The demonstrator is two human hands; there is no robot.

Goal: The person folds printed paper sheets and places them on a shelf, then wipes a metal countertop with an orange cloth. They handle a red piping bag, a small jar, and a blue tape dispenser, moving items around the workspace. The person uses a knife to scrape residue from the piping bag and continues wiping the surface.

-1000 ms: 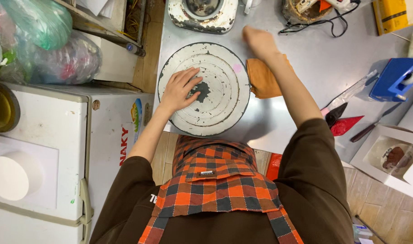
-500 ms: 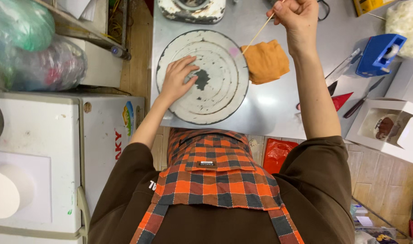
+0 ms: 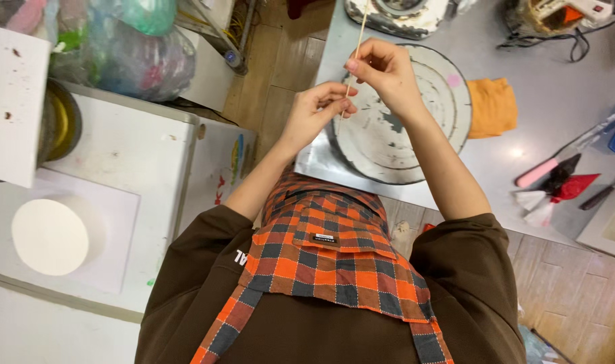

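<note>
Gleaming grey worktop (image 3: 557, 101) above wooden floor (image 3: 280, 61).

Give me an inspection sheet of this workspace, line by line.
Surface: grey metal table, bare patches visible.
Job's things: thin wooden skewer pinched by both hands; round stained turntable below.
Clutter: orange cloth, pink-handled tool, red piping bag.
Grippers: left hand and right hand both grip the skewer.
Cables: black cord by the glue gun.
Surroundings: white round cake on a white counter; plastic bags.
</note>
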